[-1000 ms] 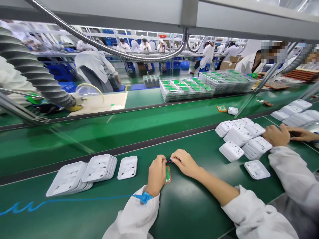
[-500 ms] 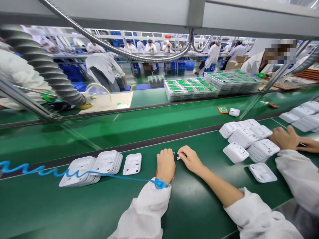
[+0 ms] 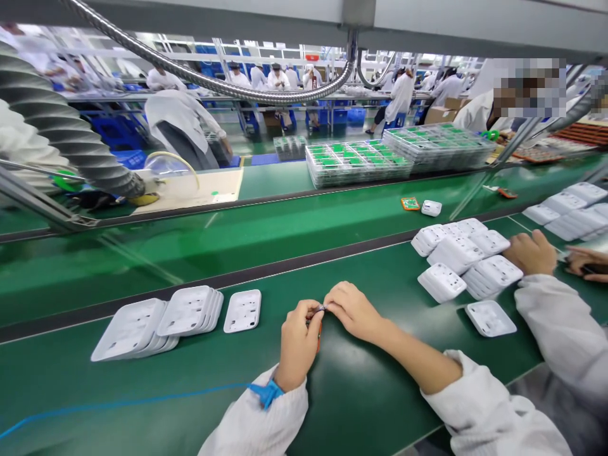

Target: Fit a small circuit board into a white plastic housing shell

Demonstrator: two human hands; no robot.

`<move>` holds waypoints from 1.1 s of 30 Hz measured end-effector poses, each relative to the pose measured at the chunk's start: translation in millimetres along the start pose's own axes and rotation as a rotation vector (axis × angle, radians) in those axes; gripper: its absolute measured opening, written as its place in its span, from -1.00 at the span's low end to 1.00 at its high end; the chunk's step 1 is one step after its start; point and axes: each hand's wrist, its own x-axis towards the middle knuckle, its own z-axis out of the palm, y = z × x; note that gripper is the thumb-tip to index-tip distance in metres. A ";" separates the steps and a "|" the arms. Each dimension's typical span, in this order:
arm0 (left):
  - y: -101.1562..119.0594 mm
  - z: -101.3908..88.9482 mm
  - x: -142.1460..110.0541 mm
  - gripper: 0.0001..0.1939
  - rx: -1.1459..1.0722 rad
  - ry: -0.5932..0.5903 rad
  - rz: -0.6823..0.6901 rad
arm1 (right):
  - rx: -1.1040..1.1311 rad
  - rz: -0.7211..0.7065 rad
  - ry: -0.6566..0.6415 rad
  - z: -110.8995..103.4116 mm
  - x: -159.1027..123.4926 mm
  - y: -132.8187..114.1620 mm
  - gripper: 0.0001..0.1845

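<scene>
Left hand [image 3: 298,342] and right hand [image 3: 354,310] meet at the fingertips over a green bench [image 3: 370,399], each closed in a pinch on one small part [image 3: 320,309]; slim and dark with a paler glint, the part lies between the two thumbs and forefingers; just below it, at the left hand's inner side, shows the edge of an orange-rimmed board [image 3: 319,340].

Well beyond the right hand, past a green belt [image 3: 266,231], stacked clear trays [image 3: 358,163] hold green boards in their compartments; farther off, a smaller tray [image 3: 291,147] has contents too small to read; white shells, with dark slots, stand in leaning stacks [image 3: 185,310] left of the left hand and in more stacks [image 3: 453,253] right of the right hand, near a co-worker's hand [image 3: 529,252].

Fingers cover most of the part, its ends impossible to make out; the left hand hides most of the orange-rimmed board; a blue cord [image 3: 142,401] from the left wrist runs out of view at left; the co-worker's other hand [image 3: 589,261] is cut off at right.
</scene>
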 end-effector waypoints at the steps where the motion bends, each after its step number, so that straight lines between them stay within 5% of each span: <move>1: 0.9 -0.7 0.1 -0.87 0.020 0.004 0.004 | -0.009 -0.005 -0.004 0.0 0.0 0.1 -0.81; 33: 4.8 -5.6 0.7 -0.85 0.224 -0.012 0.186 | -0.085 -0.048 -0.094 -4.3 2.4 1.0 -0.78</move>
